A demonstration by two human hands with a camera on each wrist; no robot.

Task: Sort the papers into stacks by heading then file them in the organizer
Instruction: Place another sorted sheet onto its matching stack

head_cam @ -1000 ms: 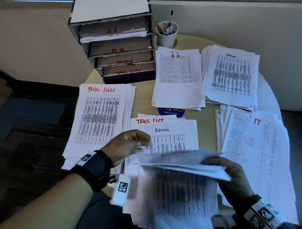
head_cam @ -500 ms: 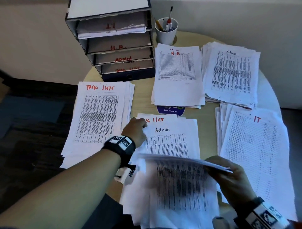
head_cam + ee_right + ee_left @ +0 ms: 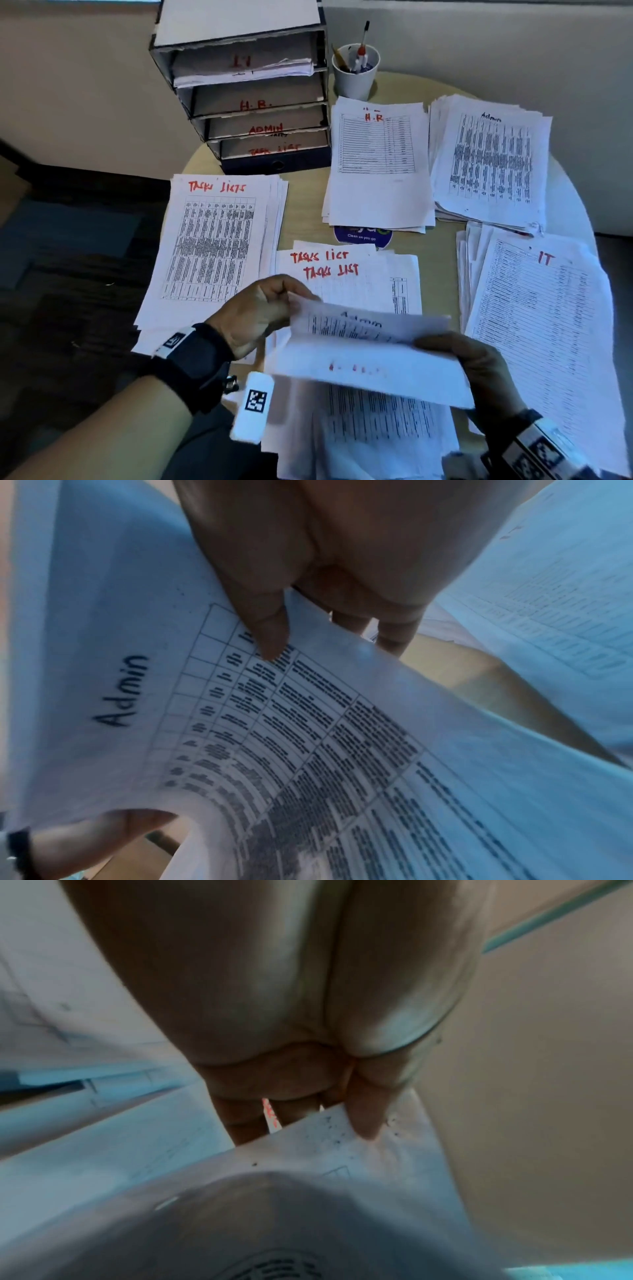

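Note:
Both hands hold a lifted sheet headed Admin (image 3: 363, 329) above the unsorted pile (image 3: 359, 277), whose top page reads Tasks List. My left hand (image 3: 260, 308) pinches the sheet's left edge; thumb and fingers show on the paper (image 3: 342, 1139) in the left wrist view. My right hand (image 3: 476, 363) grips the right edge of the Admin sheet (image 3: 240, 710), thumb on top, with more papers under it. Sorted stacks lie around: Tasks List (image 3: 212, 246) at left, H.R (image 3: 376, 161), Admin (image 3: 489, 161) and IT (image 3: 541, 325) at right. The labelled organizer (image 3: 246, 92) stands at the back.
A white cup of pens (image 3: 356, 68) stands right of the organizer. The round wooden table (image 3: 442, 260) is nearly covered; a blue sticker (image 3: 363, 236) shows between stacks. Dark floor lies beyond the left table edge, and a pale wall stands behind.
My left hand reached to the pile's Admin sheet, then pulled it up and back toward me. The sheet now hangs between both hands, uncovering a Tasks List page.

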